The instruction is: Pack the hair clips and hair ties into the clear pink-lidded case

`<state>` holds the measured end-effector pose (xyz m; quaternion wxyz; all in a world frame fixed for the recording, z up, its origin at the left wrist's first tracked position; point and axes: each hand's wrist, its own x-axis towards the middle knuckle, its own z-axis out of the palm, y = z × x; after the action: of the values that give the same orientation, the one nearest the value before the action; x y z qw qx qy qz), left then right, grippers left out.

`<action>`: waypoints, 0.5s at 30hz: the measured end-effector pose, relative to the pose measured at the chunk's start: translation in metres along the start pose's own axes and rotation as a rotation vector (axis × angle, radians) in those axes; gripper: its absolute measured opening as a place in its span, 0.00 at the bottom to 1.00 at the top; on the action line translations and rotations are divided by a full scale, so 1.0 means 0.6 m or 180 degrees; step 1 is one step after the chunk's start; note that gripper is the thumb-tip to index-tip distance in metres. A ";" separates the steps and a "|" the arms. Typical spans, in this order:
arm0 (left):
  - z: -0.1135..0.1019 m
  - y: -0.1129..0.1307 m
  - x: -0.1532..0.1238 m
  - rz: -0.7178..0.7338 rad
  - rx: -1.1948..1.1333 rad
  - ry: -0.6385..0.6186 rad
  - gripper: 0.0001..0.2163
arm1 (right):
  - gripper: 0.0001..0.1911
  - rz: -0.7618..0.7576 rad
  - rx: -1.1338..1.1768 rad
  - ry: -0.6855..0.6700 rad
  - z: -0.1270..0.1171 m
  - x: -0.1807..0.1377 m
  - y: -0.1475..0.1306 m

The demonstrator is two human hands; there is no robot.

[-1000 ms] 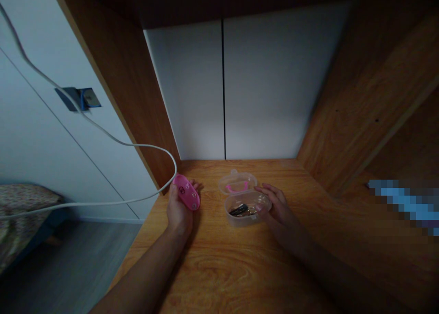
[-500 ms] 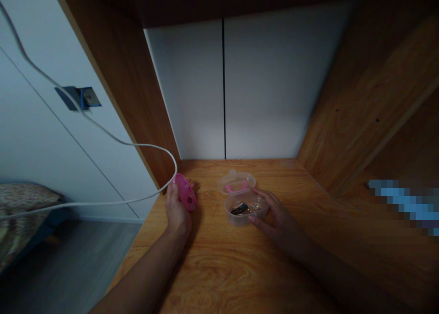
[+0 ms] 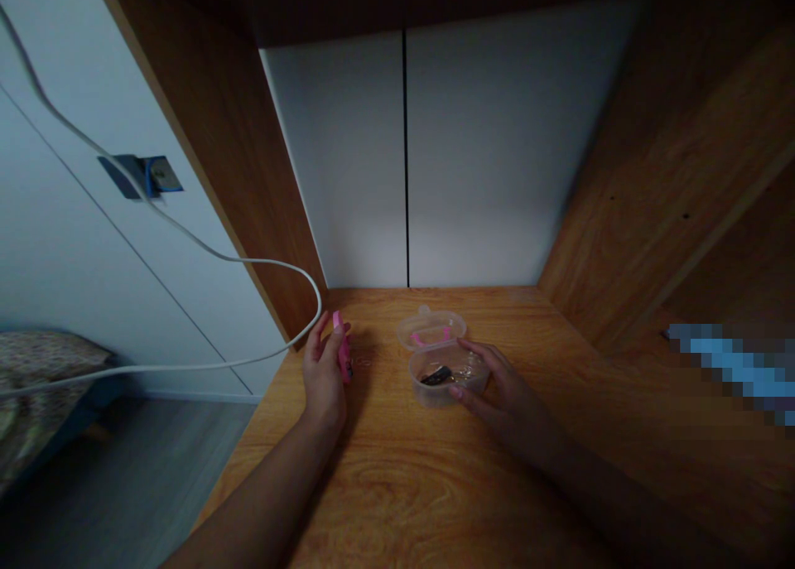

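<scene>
My left hand (image 3: 324, 374) grips a pink oval plastic piece (image 3: 344, 355), turned nearly edge-on above the wooden surface. Small thin things (image 3: 361, 361), too faint to name, show on the wood just right of it. My right hand (image 3: 497, 387) is closed round the right end of a clear plastic box (image 3: 428, 395), thumb at the near rim and fingers at the far side. Inside lie a dark object (image 3: 438, 376) and several thin shiny pieces (image 3: 465, 373). Its hinged lid (image 3: 428, 319), with a pink handle (image 3: 431, 337), lies folded back behind it.
A white cable (image 3: 273, 262) loops down past my left hand. Wooden side panels (image 3: 248, 180) and a white back wall (image 3: 478, 163) enclose the wooden surface (image 3: 385, 486). At the left are a wall socket (image 3: 162, 174) and a patterned cloth (image 3: 43, 370).
My left hand has turned the pink piece from face-on to nearly edge-on. Small thin things now show on the wood beside it. My right hand stays on the box, which has barely moved.
</scene>
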<state>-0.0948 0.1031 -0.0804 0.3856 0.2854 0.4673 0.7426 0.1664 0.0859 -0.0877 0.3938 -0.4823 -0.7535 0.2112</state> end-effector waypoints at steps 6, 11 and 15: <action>0.009 0.008 -0.010 -0.0105 0.0079 -0.0109 0.34 | 0.31 -0.0028 -0.0061 0.0021 0.002 0.000 0.004; 0.012 0.007 -0.013 0.0123 0.0119 -0.0209 0.33 | 0.30 -0.0041 -0.0058 -0.0012 0.002 -0.001 0.006; 0.004 -0.002 -0.005 0.0597 0.0298 -0.0135 0.28 | 0.31 -0.0063 -0.0072 -0.0034 0.001 -0.002 0.009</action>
<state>-0.0910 0.1019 -0.0810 0.3105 0.3613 0.4644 0.7466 0.1689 0.0875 -0.0924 0.3864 -0.4781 -0.7626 0.2014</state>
